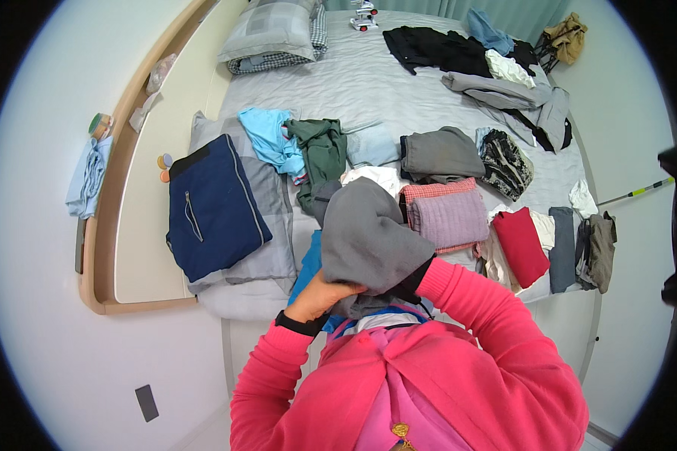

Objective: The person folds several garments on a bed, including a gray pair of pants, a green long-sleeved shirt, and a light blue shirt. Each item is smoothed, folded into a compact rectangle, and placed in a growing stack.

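Observation:
A bunched grey garment (372, 233) is raised in front of my chest, over the near edge of the bed. My left hand (320, 299) grips its lower left side, thumb lying along the cloth. The right sleeve reaches to the garment's right side, but the cloth hides my right hand and its fingers. What kind of garment this is cannot be made out. Behind it lie a dark green garment (320, 146) and a white cloth (376, 179). Bright blue fabric (308, 267) shows beside my left wrist.
Folded navy trousers (218, 210) rest on a pillow at left. Right of my hands lie a folded purple towel (451, 220), a red garment (520, 248) and several other folded clothes. Loose black clothing (436, 49) and a grey jacket (504, 94) spread across the far right.

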Motion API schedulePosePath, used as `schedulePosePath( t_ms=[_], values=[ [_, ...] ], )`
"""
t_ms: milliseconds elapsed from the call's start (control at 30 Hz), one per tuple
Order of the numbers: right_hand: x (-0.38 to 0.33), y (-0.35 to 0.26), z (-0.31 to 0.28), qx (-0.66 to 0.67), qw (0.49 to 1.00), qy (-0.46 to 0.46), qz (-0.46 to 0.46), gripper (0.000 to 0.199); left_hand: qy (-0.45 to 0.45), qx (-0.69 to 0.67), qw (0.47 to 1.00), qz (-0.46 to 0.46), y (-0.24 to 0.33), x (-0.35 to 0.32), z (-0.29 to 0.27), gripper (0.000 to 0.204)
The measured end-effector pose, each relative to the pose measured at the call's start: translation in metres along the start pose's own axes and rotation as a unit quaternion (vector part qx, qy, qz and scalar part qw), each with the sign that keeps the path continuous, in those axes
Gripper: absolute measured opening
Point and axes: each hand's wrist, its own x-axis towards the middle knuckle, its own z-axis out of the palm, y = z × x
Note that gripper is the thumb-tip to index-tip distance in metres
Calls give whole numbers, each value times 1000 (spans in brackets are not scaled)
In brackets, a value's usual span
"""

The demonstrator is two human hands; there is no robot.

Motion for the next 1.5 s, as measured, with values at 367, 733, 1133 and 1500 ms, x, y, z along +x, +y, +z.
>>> schedulePosePath(
  t_ms=[367,733,1133,1500],
  values=[
    [12,2,11,166,982,8,-94,48,-17,-210,977,1,-1,-1,6,47],
    [-7,28,52,645,730,-120,189,44,-133,-133,982,-25,5,2,10,63],
    [-41,41,-83,481,858,11,182,51,269,-256,918,141,18,-22,-151,32],
    [-116,47,-178,445,816,309,201,40,187,-267,912,248,9,-57,-155,57]
  ],
)
